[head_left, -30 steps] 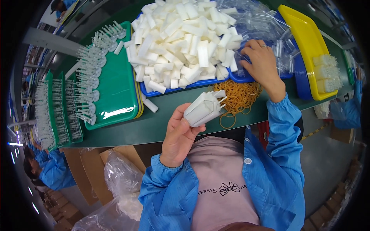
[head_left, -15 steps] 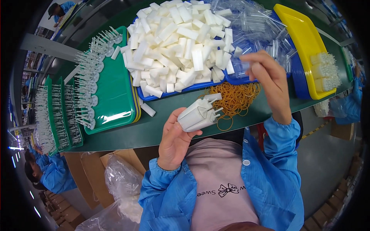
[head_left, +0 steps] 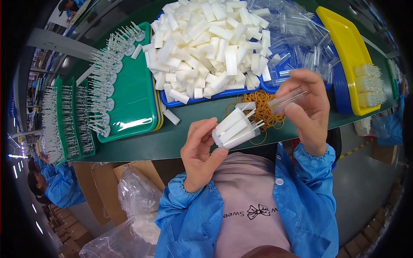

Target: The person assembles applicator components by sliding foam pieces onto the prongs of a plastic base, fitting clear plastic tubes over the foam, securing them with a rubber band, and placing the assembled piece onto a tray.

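My left hand (head_left: 198, 157) grips a cluster of white foam blocks (head_left: 234, 129) between thumb and fingers. Thin pale prongs stick out of its far right end, and clear plastic shows along its side. To the right, my right hand (head_left: 312, 109) pinches a clear plastic tube (head_left: 289, 99) between thumb and fingers, a short way from the cluster. Orange rubber bands (head_left: 263, 103) lie in a heap on the table between and beyond the hands, partly hidden by the right hand and tube. A loose white block (head_left: 245, 106) lies beside the heap.
A blue tray (head_left: 234, 91) heaped with white blocks stands ahead. Clear tubes (head_left: 297, 36) fill another blue tray at right. A yellow tray (head_left: 344, 38) holds white pronged bundles. At left, a green tray (head_left: 133, 99) bears pronged discs. Cartons (head_left: 97, 185) stand below the table edge.
My right hand has come down from the clear-tube tray and now shows a tube in its fingers. My left hand has turned the foam cluster slightly and opened its grip wider around it.
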`<state>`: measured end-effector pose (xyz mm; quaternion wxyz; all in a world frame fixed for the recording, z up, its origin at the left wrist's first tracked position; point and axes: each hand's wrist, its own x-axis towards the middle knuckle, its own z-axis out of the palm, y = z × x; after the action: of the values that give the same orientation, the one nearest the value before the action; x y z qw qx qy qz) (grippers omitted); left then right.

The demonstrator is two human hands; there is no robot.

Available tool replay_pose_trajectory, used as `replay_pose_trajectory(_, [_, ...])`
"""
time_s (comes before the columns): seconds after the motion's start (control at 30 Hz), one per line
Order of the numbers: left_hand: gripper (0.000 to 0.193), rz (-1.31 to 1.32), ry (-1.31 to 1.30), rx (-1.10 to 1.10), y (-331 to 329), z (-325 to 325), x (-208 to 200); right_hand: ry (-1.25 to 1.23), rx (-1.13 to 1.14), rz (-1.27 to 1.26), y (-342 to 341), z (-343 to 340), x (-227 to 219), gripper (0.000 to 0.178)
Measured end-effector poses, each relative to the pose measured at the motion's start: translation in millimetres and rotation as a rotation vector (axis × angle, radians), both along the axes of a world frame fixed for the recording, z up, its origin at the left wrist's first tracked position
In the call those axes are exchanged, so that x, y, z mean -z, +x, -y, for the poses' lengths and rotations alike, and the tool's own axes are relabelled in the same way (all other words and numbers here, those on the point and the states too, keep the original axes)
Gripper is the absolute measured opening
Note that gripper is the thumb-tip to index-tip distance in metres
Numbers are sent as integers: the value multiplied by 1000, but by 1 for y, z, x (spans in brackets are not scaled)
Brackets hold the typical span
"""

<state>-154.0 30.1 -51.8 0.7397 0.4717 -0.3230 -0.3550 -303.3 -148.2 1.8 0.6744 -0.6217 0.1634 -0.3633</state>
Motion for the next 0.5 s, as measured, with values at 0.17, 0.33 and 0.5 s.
replay_pose_trajectory(0.17, [52,80,-7,48,1,1,-2,5,-22,-3,7,-3,10,52])
replay_pose_trajectory(0.33, [52,51,-4,94,0,0,-7,-29,-67,-35,3,-6,12,54])
replay_pose_trajectory(0.5, [52,131,53,65,-3,-3,-8,-110,-106,-68,4,-10,7,49])
